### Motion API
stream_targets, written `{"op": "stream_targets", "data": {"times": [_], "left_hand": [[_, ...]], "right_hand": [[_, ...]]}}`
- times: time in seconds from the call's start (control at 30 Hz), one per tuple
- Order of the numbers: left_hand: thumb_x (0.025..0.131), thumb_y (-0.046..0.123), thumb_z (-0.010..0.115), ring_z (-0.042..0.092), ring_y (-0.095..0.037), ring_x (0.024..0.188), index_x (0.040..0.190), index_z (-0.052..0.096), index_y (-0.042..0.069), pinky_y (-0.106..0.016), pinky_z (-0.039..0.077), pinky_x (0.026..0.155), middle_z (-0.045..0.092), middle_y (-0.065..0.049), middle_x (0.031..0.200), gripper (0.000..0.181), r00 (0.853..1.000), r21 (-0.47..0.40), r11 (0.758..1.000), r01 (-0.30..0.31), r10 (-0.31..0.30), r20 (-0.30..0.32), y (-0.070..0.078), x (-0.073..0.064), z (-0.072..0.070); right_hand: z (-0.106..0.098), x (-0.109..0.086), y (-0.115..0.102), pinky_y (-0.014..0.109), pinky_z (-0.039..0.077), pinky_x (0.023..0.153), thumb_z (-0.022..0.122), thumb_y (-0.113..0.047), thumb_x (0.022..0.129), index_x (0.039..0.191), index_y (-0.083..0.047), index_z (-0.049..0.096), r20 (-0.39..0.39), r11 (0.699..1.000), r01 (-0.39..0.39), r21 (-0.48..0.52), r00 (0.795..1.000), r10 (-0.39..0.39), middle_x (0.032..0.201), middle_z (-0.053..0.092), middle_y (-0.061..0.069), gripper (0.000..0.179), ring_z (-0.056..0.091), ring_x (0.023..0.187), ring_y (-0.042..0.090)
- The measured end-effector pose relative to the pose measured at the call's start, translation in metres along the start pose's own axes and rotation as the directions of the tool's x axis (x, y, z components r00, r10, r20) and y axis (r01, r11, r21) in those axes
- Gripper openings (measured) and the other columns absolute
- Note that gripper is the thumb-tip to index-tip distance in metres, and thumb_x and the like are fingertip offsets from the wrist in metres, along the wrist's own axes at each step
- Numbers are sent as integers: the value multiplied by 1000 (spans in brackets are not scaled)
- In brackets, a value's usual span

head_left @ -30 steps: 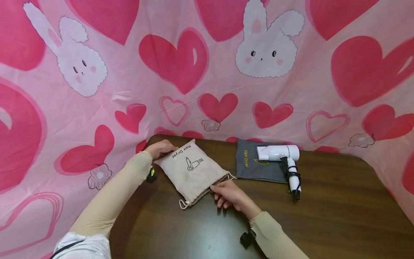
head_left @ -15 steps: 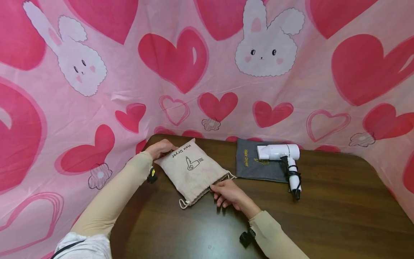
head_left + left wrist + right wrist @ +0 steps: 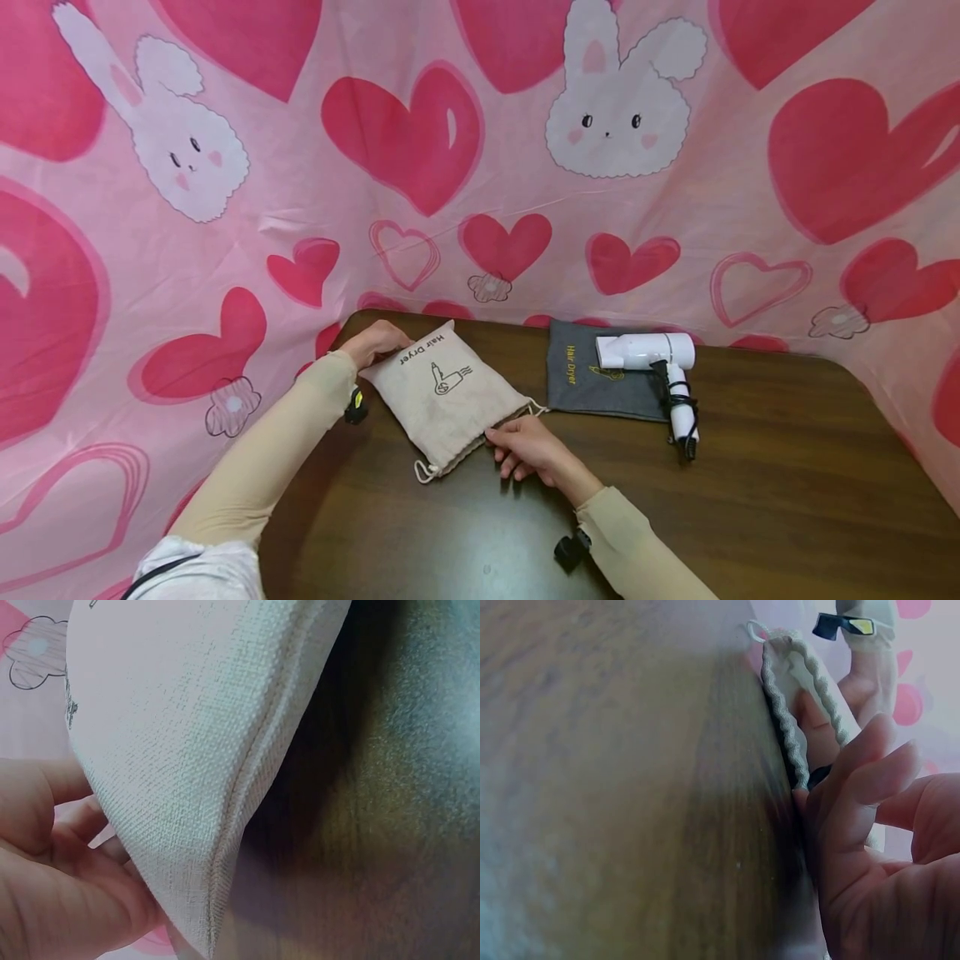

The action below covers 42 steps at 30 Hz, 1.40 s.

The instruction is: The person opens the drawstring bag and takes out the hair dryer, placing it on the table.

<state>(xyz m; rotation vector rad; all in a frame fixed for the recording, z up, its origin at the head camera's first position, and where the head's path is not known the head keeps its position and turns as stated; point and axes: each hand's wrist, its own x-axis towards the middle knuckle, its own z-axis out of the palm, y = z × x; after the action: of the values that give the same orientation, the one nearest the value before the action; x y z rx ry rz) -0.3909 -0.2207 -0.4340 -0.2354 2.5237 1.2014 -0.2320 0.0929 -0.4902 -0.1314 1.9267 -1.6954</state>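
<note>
A beige drawstring bag [image 3: 450, 404] lies slanted on the table, printed "Hair Dryer" with a dryer drawing. At its closed far-left end, my left hand [image 3: 377, 340] holds the edge near the corner. In the left wrist view the fingers of that left hand [image 3: 56, 847] go partly behind the cloth. With thumb and forefinger my right hand [image 3: 536, 450] pinches the rim of the bag's mouth, the other fingers loosely bent below. The right wrist view shows the mouth of the bag [image 3: 778, 705] parted, with something brownish and dark inside, mostly hidden.
A white hair dryer [image 3: 647, 353] with its black cord [image 3: 680, 398] wound on the handle lies across a dark grey "Hair Dryer" bag [image 3: 573, 392], right of the beige one. The brown table [image 3: 787, 483] meets a pink heart-and-rabbit cloth [image 3: 510, 183] at the back and sides.
</note>
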Motion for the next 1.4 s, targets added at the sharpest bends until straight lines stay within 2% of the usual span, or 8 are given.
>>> {"op": "stream_targets", "data": {"times": [0.2,0.37,0.5,0.73,0.97,1.2,1.4], "left_hand": [[96,17,71,55,-28,107,113,77,-1,-40,47,97,68,-11,112,26,999,7,1000,1,-1,-36,0,0,3],[96,15,70,54,-26,97,90,75,2,-35,47,87,63,-8,92,15,998,-7,1000,-13,12,-56,2,-1,7],[97,13,69,54,-24,90,76,72,7,-32,46,80,61,-4,83,22,997,-21,999,-26,25,-69,1,-1,10],[97,11,69,53,-21,85,74,72,7,-30,45,79,59,-2,79,23,996,-17,999,-50,48,-77,-3,2,11],[99,11,67,45,-18,68,60,56,11,-31,41,70,42,1,63,41,996,-41,998,-38,35,-79,-6,3,12],[99,10,67,44,-17,67,61,56,11,-30,40,69,42,2,62,39,996,-41,997,-62,59,-63,-7,2,10],[100,11,66,44,-15,66,61,54,13,-30,40,69,42,3,61,41,997,-23,997,-77,77,-32,-4,-2,8]], "right_hand": [[-1,0,1,20,47,43,62,-21,107,93,5,68,-8,1000,17,-8,1000,-17,73,61,4,30,59,49,7],[-3,1,1,20,47,43,63,-19,107,92,7,68,-6,1000,22,-12,1000,-22,72,61,4,30,60,50,7],[-3,0,2,20,47,44,63,-18,107,97,9,69,1,999,30,-14,1000,-30,73,62,4,29,60,50,7],[-5,-4,4,20,47,43,62,-17,107,103,10,72,0,999,35,-17,999,-35,72,61,4,29,59,50,7],[-10,-10,7,19,46,43,62,-16,107,106,11,71,20,999,40,-11,999,-40,72,61,4,29,60,50,7],[-15,-15,10,19,46,43,64,-19,106,107,10,72,43,999,47,-14,998,-46,72,62,4,30,61,51,7],[-16,-16,8,20,47,43,65,-24,106,109,8,71,42,1000,13,-20,999,-12,75,66,5,32,62,52,8]]}}
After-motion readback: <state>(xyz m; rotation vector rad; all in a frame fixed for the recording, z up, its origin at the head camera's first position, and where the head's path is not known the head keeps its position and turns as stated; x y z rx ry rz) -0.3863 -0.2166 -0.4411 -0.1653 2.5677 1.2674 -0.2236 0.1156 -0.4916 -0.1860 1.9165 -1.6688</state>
